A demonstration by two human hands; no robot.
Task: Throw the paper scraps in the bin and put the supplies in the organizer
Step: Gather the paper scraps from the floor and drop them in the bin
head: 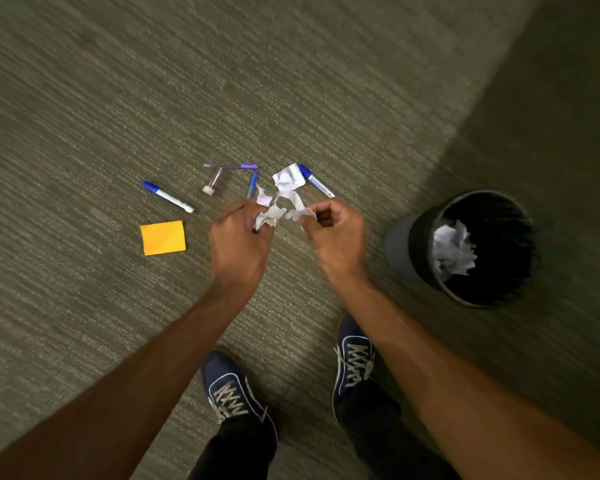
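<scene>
Both hands [238, 237] [340, 233] pinch scraps [281, 211] beside bin [400, 244].

Dim, even indoor light leaves the carpet [118, 98] right of the right hand [340, 233] in broad shadow, with motion blur and wide-angle edge curvature throughout.

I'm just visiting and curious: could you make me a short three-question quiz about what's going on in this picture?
1. True or false: the black bin already holds crumpled paper.
2. What are the left hand and right hand holding? A) a marker B) paper scraps C) the sticky notes
3. What colour is the sticky note pad on the carpet?

Key: 1 true. 2 B, both hands grip white scraps. 3 orange-yellow.
</scene>
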